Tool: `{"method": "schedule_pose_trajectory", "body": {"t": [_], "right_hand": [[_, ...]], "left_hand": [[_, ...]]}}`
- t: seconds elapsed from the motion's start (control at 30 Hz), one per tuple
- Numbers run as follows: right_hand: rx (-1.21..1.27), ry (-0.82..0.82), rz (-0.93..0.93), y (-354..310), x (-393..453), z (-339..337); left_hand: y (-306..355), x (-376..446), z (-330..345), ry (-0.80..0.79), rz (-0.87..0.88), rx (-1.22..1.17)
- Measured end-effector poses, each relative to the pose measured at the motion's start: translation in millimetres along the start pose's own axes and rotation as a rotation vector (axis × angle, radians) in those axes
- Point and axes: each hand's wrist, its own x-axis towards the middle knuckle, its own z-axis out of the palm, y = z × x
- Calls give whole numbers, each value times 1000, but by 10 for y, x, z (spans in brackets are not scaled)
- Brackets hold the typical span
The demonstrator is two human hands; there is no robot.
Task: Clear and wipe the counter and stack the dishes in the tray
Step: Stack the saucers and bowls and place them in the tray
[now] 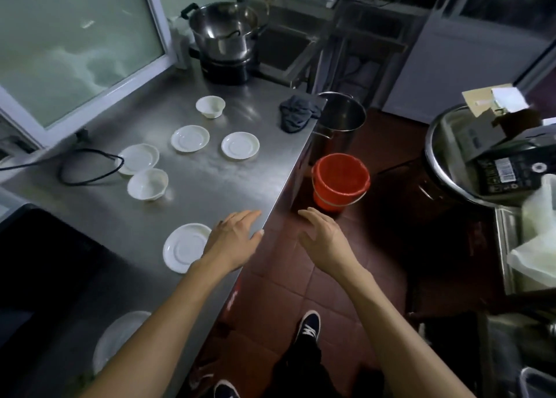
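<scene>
A white plate (117,342) lies nearest, partly hidden under the left forearm. The left hand (236,237) hovers over the steel counter (210,175) edge, fingers straight and relaxed, holding nothing, just beside a white saucer (185,247). The right hand (325,238) hangs over the floor, released and empty. A dark rag (296,113) lies far off by the counter's far edge.

Lowest plate (115,342) half hidden under the left forearm; nearer saucer (183,247) perhaps overlapped by the left hand (233,238).
</scene>
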Motion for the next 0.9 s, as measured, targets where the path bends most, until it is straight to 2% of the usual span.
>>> {"method": "schedule_pose_trajectory", "body": {"t": [0.23,0.5,0.67,0.9], "right_hand": [[61,-73,-131,426,917,-312],[70,-174,-227,551,1578,-346],[68,-282,-269,343,1961,-99],[-30,-417,-463,-313,2610,461]], "left_hand": [[365,839,-40,34,-82,78],[220,1111,-21,102,-209,105],[-152,1148,-23,127,-341,81],[-882,1246,-33,232,-481,-1]]}}
